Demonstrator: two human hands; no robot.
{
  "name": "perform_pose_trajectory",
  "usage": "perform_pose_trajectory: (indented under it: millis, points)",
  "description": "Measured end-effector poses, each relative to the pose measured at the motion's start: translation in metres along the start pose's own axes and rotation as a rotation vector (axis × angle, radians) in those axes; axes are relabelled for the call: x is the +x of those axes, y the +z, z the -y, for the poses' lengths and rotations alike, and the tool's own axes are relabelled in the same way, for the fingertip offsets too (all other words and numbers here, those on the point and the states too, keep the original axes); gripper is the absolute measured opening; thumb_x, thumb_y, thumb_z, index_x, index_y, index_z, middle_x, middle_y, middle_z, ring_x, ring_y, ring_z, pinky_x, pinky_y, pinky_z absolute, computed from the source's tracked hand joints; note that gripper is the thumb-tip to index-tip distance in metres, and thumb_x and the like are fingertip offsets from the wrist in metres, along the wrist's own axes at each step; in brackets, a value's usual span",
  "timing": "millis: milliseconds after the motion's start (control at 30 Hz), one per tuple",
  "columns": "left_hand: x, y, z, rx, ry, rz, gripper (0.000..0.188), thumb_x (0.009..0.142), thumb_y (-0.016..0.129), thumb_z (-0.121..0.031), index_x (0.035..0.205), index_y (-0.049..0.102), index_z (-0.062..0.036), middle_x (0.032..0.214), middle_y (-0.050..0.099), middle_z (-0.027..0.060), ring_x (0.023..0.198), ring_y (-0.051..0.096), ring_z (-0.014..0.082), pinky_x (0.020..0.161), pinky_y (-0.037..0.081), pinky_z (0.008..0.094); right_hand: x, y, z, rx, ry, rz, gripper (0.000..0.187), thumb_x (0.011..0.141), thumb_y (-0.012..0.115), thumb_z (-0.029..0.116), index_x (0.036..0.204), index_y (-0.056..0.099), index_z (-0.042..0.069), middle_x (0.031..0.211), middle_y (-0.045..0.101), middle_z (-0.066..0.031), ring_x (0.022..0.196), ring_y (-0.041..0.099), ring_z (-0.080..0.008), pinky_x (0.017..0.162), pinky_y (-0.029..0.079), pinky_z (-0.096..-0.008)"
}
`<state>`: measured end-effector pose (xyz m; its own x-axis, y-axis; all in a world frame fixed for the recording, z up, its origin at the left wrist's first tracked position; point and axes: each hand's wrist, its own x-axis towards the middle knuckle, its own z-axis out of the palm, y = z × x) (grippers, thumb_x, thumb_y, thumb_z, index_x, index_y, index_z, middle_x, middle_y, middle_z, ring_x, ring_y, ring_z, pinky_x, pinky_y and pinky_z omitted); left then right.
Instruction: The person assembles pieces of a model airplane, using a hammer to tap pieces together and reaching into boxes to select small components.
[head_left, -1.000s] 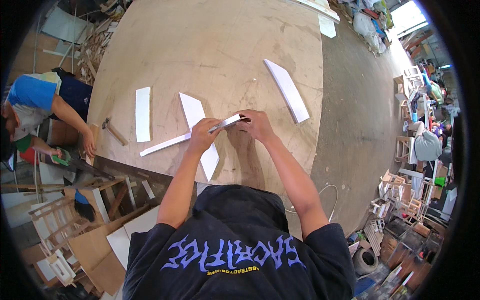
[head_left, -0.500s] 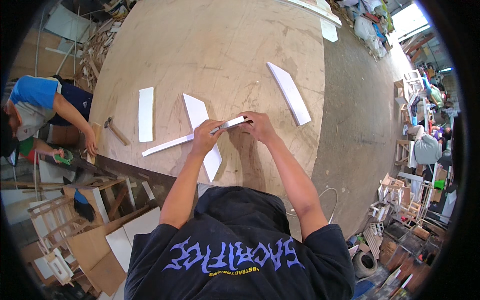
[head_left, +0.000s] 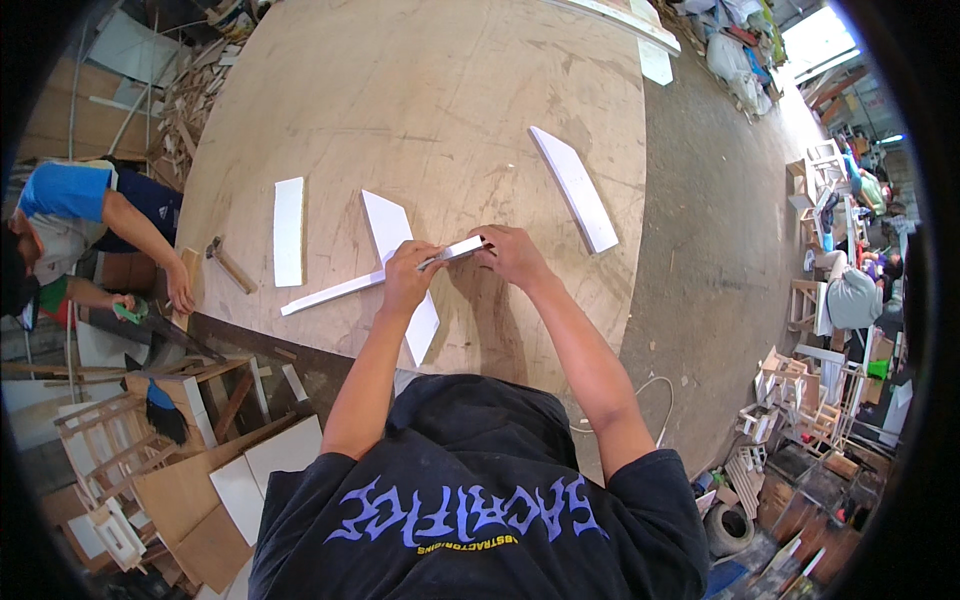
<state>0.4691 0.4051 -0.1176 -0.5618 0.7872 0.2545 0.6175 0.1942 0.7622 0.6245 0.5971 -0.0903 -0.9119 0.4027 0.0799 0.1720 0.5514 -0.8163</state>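
Observation:
A long narrow white wooden strip (head_left: 335, 293) slants up to the right across the table, crossing over a wide white board (head_left: 385, 222) with angled ends. My left hand (head_left: 408, 278) is closed around the strip near its right part. Something thin and greyish shows by the left fingertips, too small to name. My right hand (head_left: 513, 255) grips the strip's right end, its fingers curled and partly hidden. Left of the hands lies a short white board (head_left: 289, 232); another white board with a slanted end (head_left: 574, 188) lies to the right.
A hammer (head_left: 232, 267) lies at the left of the plywood table (head_left: 440, 90). At the left edge a co-worker's hand (head_left: 180, 290) rests on a wood piece, the other holding a green tool (head_left: 130, 311). Wooden frames and panels (head_left: 180, 480) stand lower left. Long white pieces (head_left: 630, 22) lie at the far edge.
My hands and the strip's right end have shifted very slightly; both hands keep their grip. The whole view has moved a little. The co-worker's green tool has moved slightly.

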Motion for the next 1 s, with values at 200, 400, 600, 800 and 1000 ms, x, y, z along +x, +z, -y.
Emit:
perform_pose_trajectory:
  millis: [200,400,600,800,1000]
  points:
    - [0.008,-0.011,-0.003,-0.097,-0.102,0.138,0.024,0.088,0.085,-0.012,0.111,0.083,-0.0060,0.108,0.080,0.0122,0.097,0.076,0.0254,0.086,0.060,0.0360,0.002,0.000,-0.006,-0.025,-0.016,0.003,0.032,0.082,0.083,0.003,0.113,0.073,0.006,0.099,0.077,-0.0155,0.090,0.076,-0.0344,0.080,0.060,-0.0414]
    - [0.025,-0.024,0.000,-0.119,-0.332,0.308,0.021,0.094,0.082,-0.018,0.111,0.084,-0.0062,0.104,0.081,0.0103,0.093,0.075,0.0204,0.083,0.057,0.0326,0.004,0.000,0.001,-0.003,0.015,0.002,0.030,0.080,0.082,0.002,0.109,0.075,0.006,0.095,0.077,-0.0161,0.087,0.076,-0.0354,0.079,0.059,-0.0432]
    - [0.039,-0.028,-0.003,-0.086,-0.472,0.411,0.021,0.090,0.085,-0.020,0.107,0.086,-0.0073,0.099,0.082,0.0082,0.087,0.073,0.0166,0.081,0.055,0.0315,0.004,0.000,0.006,-0.021,0.054,-0.018,0.026,0.080,0.080,0.003,0.105,0.077,0.006,0.093,0.077,-0.0161,0.087,0.076,-0.0357,0.078,0.060,-0.0430]
    - [0.047,-0.028,0.001,-0.111,-0.533,0.464,0.022,0.088,0.087,-0.021,0.106,0.087,-0.0076,0.095,0.083,0.0083,0.082,0.073,0.0162,0.079,0.056,0.0325,0.005,0.005,0.008,-0.074,0.098,-0.021,0.024,0.080,0.079,0.004,0.104,0.079,0.007,0.092,0.077,-0.0165,0.087,0.075,-0.0371,0.078,0.060,-0.0437]
    - [0.043,-0.025,0.004,-0.104,-0.517,0.443,0.024,0.089,0.087,-0.023,0.106,0.086,-0.0060,0.097,0.082,0.0081,0.082,0.073,0.0167,0.080,0.056,0.0327,0.006,0.005,0.012,-0.077,0.120,-0.015,0.027,0.079,0.080,0.001,0.106,0.080,0.008,0.093,0.078,-0.0167,0.088,0.076,-0.0362,0.080,0.061,-0.0435]
